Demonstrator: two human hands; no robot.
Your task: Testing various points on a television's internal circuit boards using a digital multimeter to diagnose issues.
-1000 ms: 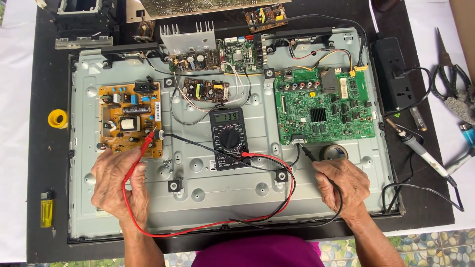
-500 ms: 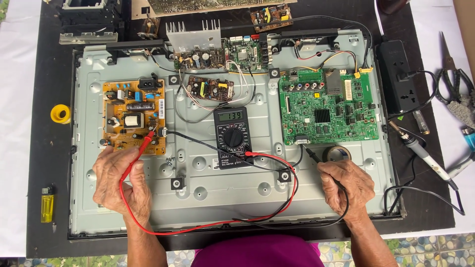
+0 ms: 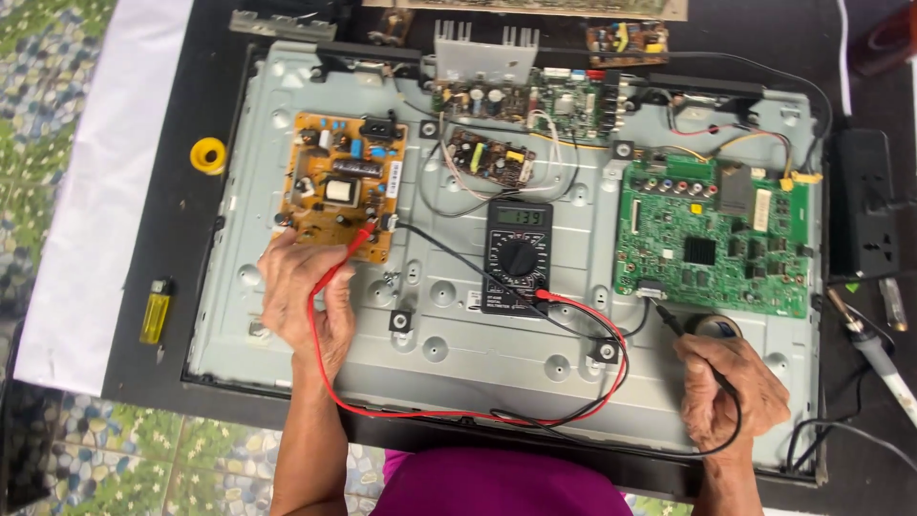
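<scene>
At the far left, on the black table [image 3: 162, 373], one yellow lighter [image 3: 156, 311] and one yellow tape roll [image 3: 207, 155] are seen, well apart from each other. One metal panel [image 3: 478, 358] is laid on the table, and four circuit boards are counted on it: one brown board [image 3: 341, 196] at the left, one small board [image 3: 492, 158] and one long board [image 3: 530, 100] near the top middle, one green board [image 3: 712, 239] at the right. One meter [image 3: 517, 256] is placed in the middle of the panel, with two leads coming from it, one red [image 3: 458, 413] and one black [image 3: 449, 253]. The left hand [image 3: 304, 291] is closed around the red probe [image 3: 342, 258], which is pinched between thumb and fingers; its tip is touching the lower edge of the brown board. The right hand [image 3: 731, 392] is closed on the black probe [image 3: 673, 320], the fingers curled tight around it, and the tip is pointed at the lower left corner of the green board; whether it touches cannot be told. At the far right, one black power strip [image 3: 864, 205] and one soldering iron [image 3: 874, 349] are seen on the table.
</scene>
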